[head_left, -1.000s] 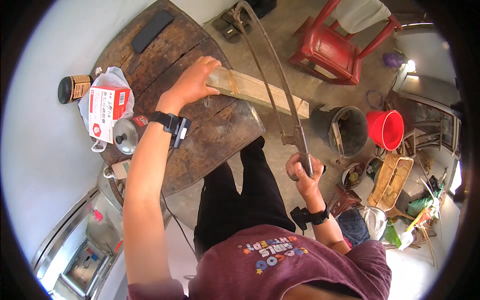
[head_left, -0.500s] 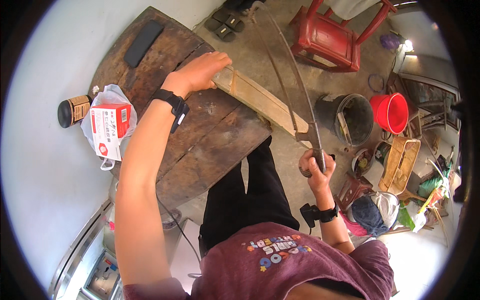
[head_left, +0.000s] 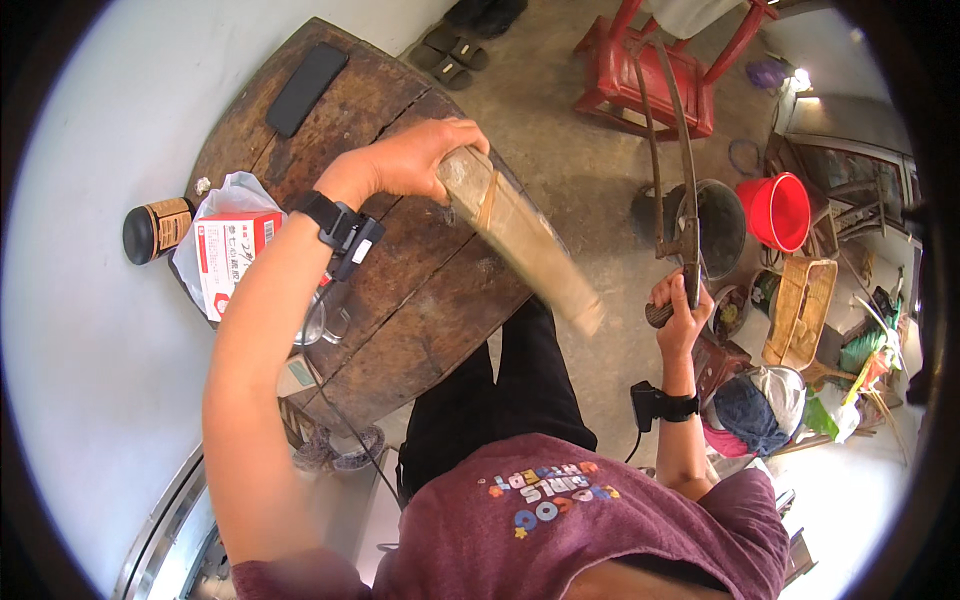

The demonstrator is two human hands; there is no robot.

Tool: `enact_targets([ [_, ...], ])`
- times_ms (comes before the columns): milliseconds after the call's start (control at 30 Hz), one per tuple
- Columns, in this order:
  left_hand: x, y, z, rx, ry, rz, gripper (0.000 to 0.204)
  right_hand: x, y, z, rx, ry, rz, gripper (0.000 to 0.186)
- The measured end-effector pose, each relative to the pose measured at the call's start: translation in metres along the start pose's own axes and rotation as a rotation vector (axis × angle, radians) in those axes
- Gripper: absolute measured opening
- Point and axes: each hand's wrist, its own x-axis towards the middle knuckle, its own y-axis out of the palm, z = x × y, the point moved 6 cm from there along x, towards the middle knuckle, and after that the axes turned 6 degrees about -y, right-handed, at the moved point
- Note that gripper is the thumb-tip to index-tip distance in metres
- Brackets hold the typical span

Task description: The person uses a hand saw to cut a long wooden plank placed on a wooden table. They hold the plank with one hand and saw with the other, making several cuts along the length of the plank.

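Observation:
My left hand grips one end of a long wooden block, fingers wrapped around it. The block is tilted over the right edge of the worn wooden table, and its far end is smeared by motion. Out to the right, my right hand is closed around the wooden handle of a bow saw. The saw stands roughly upright, its bowed frame and thin blade pointing away from me. Saw and block are apart.
On the table lie a black phone, a red-and-white box in a plastic bag, and a dark jar. Beyond stand a red chair, a dark bucket and a red bucket. Sandals lie on the floor.
The saw has come off the block and moved right with my right hand. My left hand has turned the block, its far end now swung nearer to me.

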Motion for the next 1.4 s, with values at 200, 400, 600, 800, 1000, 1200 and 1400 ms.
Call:
enact_targets([
  [200, 0.018, 0.017, -0.005, 0.132, 0.063, 0.268, 0.054, -0.023, 0.002, -0.007, -0.014, -0.014, -0.070, 0.021],
  [400, 0.048, 0.030, -0.007, 0.412, 0.064, -0.012, 0.088, -0.038, -0.002, -0.018, 0.075, 0.045, -0.033, 0.021],
  [600, -0.005, 0.045, -0.051, 0.364, -0.292, -0.444, 0.076, -0.032, -0.023, -0.015, -0.029, 0.077, 0.044, 0.021],
  [800, -0.067, 0.154, -0.102, 0.088, -0.778, -0.422, 0.112, -0.010, -0.024, -0.007, -0.044, 0.097, 0.129, 0.023],
  [1000, -0.039, 0.182, -0.070, 0.106, -0.925, -0.519, 0.109, 0.013, -0.011, -0.011, 0.074, 0.158, 0.125, 0.022],
  [1200, -0.047, 0.167, -0.082, 0.145, -0.870, -0.481, 0.096, 0.015, -0.010, -0.013, 0.050, 0.134, 0.136, 0.021],
  [1400, -0.037, 0.153, -0.077, 0.373, -0.757, -0.364, 0.087, 0.009, -0.018, -0.017, 0.044, 0.147, 0.135, 0.026],
])
